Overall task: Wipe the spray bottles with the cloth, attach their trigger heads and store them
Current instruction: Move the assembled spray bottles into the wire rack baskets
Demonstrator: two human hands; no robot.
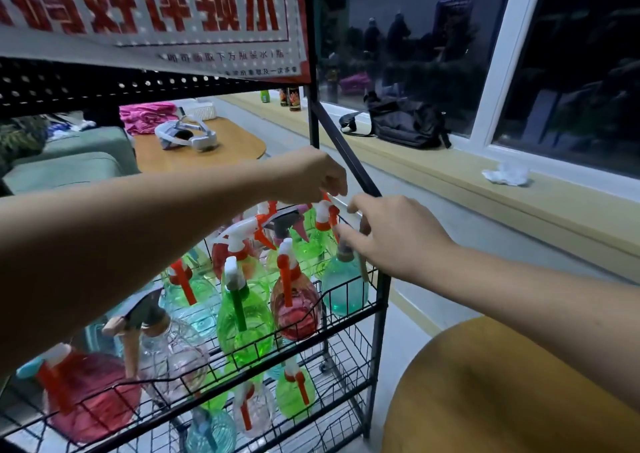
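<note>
A black wire rack (379, 310) holds several spray bottles in green, red, clear and teal, most with white-and-orange trigger heads. My left hand (317, 175) reaches over the upper basket, its fingers curled round the top of a white-and-orange trigger head (325, 214) on a green bottle at the back. My right hand (394, 233) is at the basket's right corner. Its thumb and fingers pinch the head of the teal bottle (343, 288), which stands upright against the basket wall with a tan collar and lever. The teal bottle's head is mostly hidden by that hand.
A pegboard with a red-lettered sign (156, 16) hangs low over the rack. A round wooden table (502, 390) is at the bottom right. Behind are a table with a white headset (187, 136) and a pink cloth (149, 117). The window sill carries a black bag (405, 123) and a crumpled tissue (506, 174).
</note>
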